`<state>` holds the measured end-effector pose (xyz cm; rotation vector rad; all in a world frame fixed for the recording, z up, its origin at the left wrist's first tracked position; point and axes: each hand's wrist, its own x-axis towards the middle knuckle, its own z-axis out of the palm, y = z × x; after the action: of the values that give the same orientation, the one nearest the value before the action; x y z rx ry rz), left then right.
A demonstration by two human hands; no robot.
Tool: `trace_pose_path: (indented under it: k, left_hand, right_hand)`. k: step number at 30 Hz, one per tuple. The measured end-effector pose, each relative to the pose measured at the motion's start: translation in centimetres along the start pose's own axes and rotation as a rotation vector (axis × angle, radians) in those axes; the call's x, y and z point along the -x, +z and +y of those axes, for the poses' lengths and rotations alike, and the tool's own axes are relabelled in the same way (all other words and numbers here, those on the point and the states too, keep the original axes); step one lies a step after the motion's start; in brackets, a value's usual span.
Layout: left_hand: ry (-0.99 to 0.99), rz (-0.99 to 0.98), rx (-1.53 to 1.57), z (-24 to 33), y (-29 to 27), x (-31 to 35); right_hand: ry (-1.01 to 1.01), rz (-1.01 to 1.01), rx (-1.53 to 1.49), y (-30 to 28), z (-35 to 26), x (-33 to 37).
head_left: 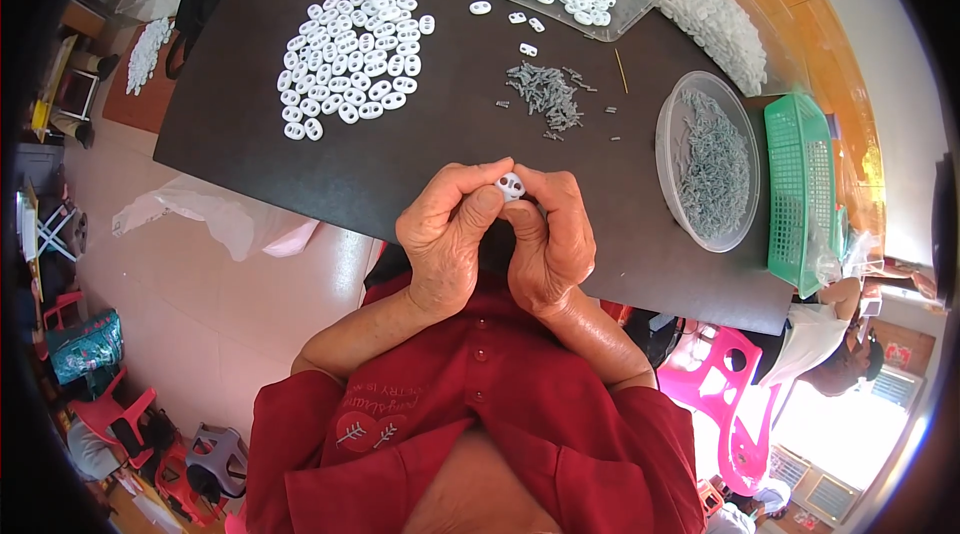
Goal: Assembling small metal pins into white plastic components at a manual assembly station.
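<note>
Worktop (235,114): dark brown, smooth. Room: pale glossy floor (200,314) off left edge; bright pink plastic chair (715,374) by near right corner. Toward far edge, clear rigid bin (610,32). Left half: loose pile of two-holed white ovals (355,59). Right edge: round translucent tub (668,184) of thin grey pegs (715,174); green mesh basket (797,184). Left hand (445,249), right hand (555,249): fingertips pinched on one white piece (511,185), above near edge.
</note>
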<state>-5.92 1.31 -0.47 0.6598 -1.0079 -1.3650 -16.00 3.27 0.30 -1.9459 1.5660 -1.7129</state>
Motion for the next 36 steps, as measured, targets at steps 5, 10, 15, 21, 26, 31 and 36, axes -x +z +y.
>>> trace_pose_path:
  k: [5, 10, 15, 21, 26, 31, 36]
  left_hand:
    - [0.033, -0.014, -0.058, 0.0, -0.4, 0.1]
    - [0.034, -0.016, -0.052, 0.5, -0.2, 0.2]
    - [0.019, -0.010, -0.013, 0.5, -0.4, 0.2]
    - [0.045, -0.014, -0.034, 0.6, -0.6, 0.4]
    - [0.118, -0.019, -0.120, 0.4, -0.7, 0.4]
    - [0.160, -0.018, -0.150, 0.2, -0.6, 0.1]
    - [0.210, 0.010, -0.188, -0.1, -0.4, 0.1]
  right_hand:
    - [0.051, 0.009, 0.018, 0.1, -0.9, 0.0]
    - [0.043, 0.002, 0.020, 0.0, -1.1, 0.0]
    - [0.035, 0.005, 0.003, 0.1, -1.0, 0.1]
    - [0.046, 0.004, -0.007, 0.2, -1.3, 0.2]
    - [0.056, -0.004, -0.035, 0.1, -1.4, 0.1]
    - [-0.003, 0.000, -0.034, 0.3, -1.1, 0.0]
    - [0.025, 0.004, -0.045, 0.3, -1.1, 0.1]
